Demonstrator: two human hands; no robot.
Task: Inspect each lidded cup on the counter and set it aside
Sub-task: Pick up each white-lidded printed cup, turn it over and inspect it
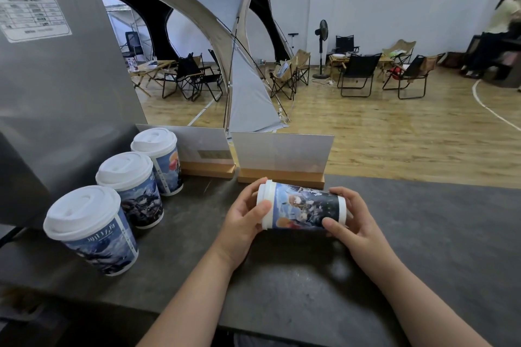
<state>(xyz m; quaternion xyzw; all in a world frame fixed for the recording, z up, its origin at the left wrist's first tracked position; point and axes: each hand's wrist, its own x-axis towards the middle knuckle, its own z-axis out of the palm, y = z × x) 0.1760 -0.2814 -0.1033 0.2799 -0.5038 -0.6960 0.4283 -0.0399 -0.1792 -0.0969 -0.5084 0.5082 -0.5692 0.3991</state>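
Note:
A lidded paper cup (303, 205) with blue printed artwork lies on its side above the dark counter (423, 234), white lid pointing left. My left hand (245, 220) grips the lid end and my right hand (352, 222) grips the base end. Three more lidded cups stand upright in a diagonal row at the left: the near cup (90, 229), the middle cup (131, 187) and the far cup (159, 159).
A large grey machine (56, 79) stands at the left behind the cups. Two white sign boards in wooden bases (282, 159) stand along the counter's far edge. Beyond lie a tent, folding chairs, a fan and a person at the far right.

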